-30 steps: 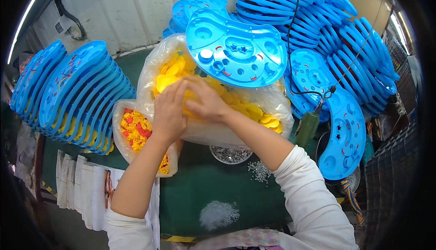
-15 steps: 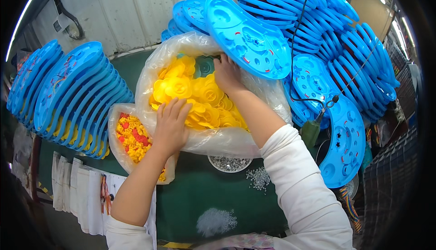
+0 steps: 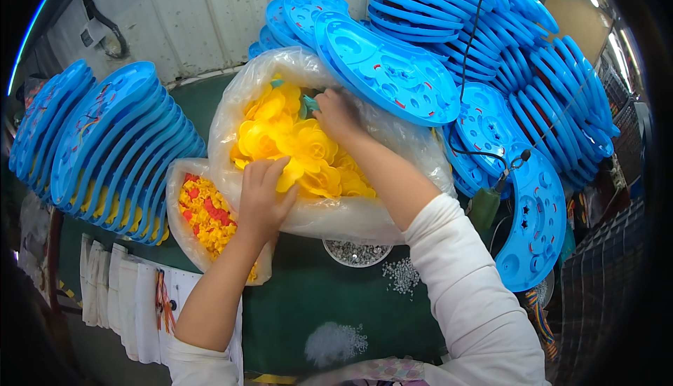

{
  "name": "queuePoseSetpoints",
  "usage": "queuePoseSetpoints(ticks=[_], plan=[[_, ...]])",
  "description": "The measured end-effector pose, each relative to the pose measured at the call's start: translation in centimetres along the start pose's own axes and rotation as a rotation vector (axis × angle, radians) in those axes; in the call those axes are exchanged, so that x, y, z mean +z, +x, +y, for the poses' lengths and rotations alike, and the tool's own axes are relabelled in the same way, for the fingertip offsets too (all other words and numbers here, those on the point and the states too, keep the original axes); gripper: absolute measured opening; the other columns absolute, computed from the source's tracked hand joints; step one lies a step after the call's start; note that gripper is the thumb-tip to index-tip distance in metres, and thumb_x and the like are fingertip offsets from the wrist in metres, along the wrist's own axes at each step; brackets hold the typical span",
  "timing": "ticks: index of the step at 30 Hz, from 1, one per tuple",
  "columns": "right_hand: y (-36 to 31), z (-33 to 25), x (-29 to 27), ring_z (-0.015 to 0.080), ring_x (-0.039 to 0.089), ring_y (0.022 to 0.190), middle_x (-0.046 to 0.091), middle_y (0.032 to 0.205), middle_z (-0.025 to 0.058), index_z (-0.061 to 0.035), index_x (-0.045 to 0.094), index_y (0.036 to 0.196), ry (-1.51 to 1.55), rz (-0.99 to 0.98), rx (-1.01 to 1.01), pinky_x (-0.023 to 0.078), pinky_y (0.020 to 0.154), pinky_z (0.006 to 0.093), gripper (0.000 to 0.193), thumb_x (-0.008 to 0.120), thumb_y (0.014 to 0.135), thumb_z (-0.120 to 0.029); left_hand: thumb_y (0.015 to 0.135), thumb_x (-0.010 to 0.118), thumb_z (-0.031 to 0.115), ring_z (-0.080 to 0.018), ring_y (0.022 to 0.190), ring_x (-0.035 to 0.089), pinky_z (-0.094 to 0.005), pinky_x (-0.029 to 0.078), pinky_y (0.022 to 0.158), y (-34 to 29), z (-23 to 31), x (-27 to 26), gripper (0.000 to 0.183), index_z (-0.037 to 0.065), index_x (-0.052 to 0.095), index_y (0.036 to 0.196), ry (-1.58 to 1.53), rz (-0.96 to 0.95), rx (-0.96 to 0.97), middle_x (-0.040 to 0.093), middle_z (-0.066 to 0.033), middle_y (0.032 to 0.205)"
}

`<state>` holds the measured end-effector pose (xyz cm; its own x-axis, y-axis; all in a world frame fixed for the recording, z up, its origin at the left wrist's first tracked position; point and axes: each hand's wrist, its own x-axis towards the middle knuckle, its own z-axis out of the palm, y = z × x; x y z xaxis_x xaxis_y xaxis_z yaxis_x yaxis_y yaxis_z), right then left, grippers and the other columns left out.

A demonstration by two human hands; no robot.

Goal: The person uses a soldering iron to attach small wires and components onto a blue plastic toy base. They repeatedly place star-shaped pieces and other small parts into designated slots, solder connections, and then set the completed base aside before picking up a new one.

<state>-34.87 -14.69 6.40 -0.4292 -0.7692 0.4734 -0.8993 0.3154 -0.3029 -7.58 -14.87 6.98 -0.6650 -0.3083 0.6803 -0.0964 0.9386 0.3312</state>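
Yellow pieces [image 3: 308, 146] between left grip [image 3: 265, 200] and right grip [image 3: 339, 117]

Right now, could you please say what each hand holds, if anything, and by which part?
It cannot be told: the left hand at yellow flower-shaped plastic pieces, the right hand inside a translucent plastic bag.

Blue trays [image 3: 390, 69] block the bag's [image 3: 343, 221] far right, leaving its near side passable.

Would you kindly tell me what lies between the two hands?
The head view shows yellow pieces, heaped in a translucent bag, between the left hand and right hand.
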Motion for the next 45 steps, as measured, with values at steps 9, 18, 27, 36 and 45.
queuePoseSetpoints(ticks=[9, 18, 27, 36, 45], plan=[[-8.0, -2.4, -5.3, 0.041, 0.066, 0.103, 0.068, 0.113, 0.0175, -0.0064, 0.068, 0.117, 0.452, 0.42, 0.013, 0.054, 0.085, 0.0467, 0.031, 0.072, 0.087, -0.006, 0.098, 0.07, 0.009, -0.0244, 0.095, 0.071, -0.032, 0.057, 0.084, -0.5, 1.6, -2.9, 0.017, 0.001, 0.069, 0.114, -0.17, 0.41, -0.385, 0.07, -0.0127, 0.102], [-14.6, -2.3, -10.6, 0.0382, 0.068, 0.101, 0.063, 0.12, 0.0154, -0.0039, 0.066, 0.123, 0.262, 0.433, -0.031, 0.055, 0.089, 0.0444, 0.035, 0.066, 0.088, -0.001, 0.099, 0.065, 0.003, -0.0196, 0.102, 0.07, -0.0264, 0.059, 0.079, -10.0, 6.7, -8.4, 0.051, 0.001, 0.044, 0.147, -0.93, 0.415, -1.096, 0.066, -0.012, 0.11], [-32.5, -4.7, -14.0, 0.0263, 0.066, 0.106, 0.066, 0.116, 0.0115, -0.0058, 0.067, 0.122, 0.763, -0.426, -0.028, 0.053, 0.091, 0.0352, 0.033, 0.069, 0.089, -0.005, 0.078, 0.074, -0.002, -0.0351, 0.09, 0.065, -0.0432, 0.053, 0.078, -27.6, 13.3, -12.7, 0.027, 0.002, 0.071, 0.104, 0.194, -0.156, -0.057, 0.063, -0.0136, 0.097], [-37.7, -4.5, -13.4, 0.032, 0.059, 0.112, 0.063, 0.118, 0.0084, -0.009, 0.067, 0.111, 0.412, -0.336, -0.41, 0.045, 0.096, 0.0445, 0.031, 0.068, 0.082, 0.001, 0.077, 0.08, 0.01, -0.0406, 0.107, 0.06, -0.05, 0.049, 0.092, -30.2, 15.3, -11.1, 0.037, 0.002, 0.067, 0.111, 0.149, -0.242, -0.258, 0.061, -0.0197, 0.119], [-28.1, -5.9, -16.9, 0.0383, 0.065, 0.096, 0.067, 0.103, 0.014, -0.0066, 0.067, 0.099, 0.44, -0.217, -0.093, 0.053, 0.083, 0.0466, 0.014, 0.072, 0.089, -0.015, 0.079, 0.075, 0.003, -0.0418, 0.124, 0.057, -0.0512, 0.046, 0.105, -27.9, 15.9, -8.7, 0.04, 0.002, 0.067, 0.118, 0.149, -0.248, -0.268, 0.062, -0.0168, 0.126]])
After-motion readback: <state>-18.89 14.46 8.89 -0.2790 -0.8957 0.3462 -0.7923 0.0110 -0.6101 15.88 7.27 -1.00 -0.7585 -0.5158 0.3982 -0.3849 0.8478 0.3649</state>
